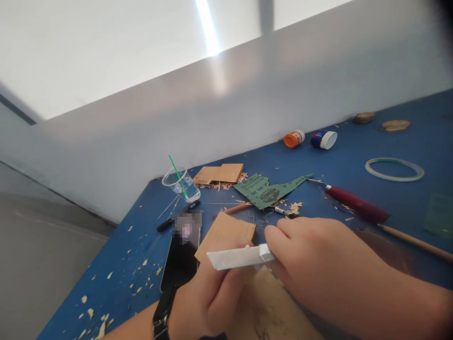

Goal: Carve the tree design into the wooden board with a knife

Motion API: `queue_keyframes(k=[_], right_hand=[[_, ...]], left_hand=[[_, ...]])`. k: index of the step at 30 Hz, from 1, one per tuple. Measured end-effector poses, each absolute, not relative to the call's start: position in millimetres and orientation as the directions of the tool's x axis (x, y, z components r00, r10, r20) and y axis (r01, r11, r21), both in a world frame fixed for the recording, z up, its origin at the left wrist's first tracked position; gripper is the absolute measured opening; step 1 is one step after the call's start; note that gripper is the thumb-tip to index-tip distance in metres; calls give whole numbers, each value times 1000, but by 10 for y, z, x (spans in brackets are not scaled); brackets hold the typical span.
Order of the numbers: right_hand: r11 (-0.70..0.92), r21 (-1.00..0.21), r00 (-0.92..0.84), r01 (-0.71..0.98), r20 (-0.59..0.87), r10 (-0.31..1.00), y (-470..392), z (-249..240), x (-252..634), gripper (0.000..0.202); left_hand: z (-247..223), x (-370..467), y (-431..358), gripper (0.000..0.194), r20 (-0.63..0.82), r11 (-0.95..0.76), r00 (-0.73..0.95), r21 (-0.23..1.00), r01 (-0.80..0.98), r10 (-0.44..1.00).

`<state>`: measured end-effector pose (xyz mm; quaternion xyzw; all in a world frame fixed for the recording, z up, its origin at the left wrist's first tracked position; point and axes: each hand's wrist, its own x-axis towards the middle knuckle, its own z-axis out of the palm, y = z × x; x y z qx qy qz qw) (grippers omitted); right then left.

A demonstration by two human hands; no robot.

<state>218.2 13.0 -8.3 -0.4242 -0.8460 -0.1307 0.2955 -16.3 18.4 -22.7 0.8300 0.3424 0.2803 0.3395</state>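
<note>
My right hand (307,255) is closed round the handle of a utility knife (235,258), whose broad pale blade points left across the front of my other hand. My left hand (215,293), with a black watch on its wrist, is closed on something below the blade; its fingertips are partly hidden. A light wooden block (224,231) shows just beyond my left hand, and the knife hides how they meet. Below both hands lies a brown board or sheet (272,307), partly covered by them.
On the blue table (120,269) are wood shavings, a phone (180,259), a black pen (164,225), a plastic cup (182,185) with a straw, wooden pieces (228,173), green sandpaper (262,191), a red-handled tool (357,203), two small jars (323,140) and a ring (394,177).
</note>
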Motion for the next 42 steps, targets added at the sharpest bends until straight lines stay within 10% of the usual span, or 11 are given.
queue_keyframes(k=[16, 42], right_hand=[[594, 116, -600, 796, 282, 749, -14, 19, 2115, 15], [642, -94, -491, 761, 565, 664, 68, -118, 2182, 15]], left_hand=[[-204, 8, 211, 18, 485, -742, 591, 582, 332, 645], [-481, -270, 188, 32, 355, -561, 480, 724, 402, 802]])
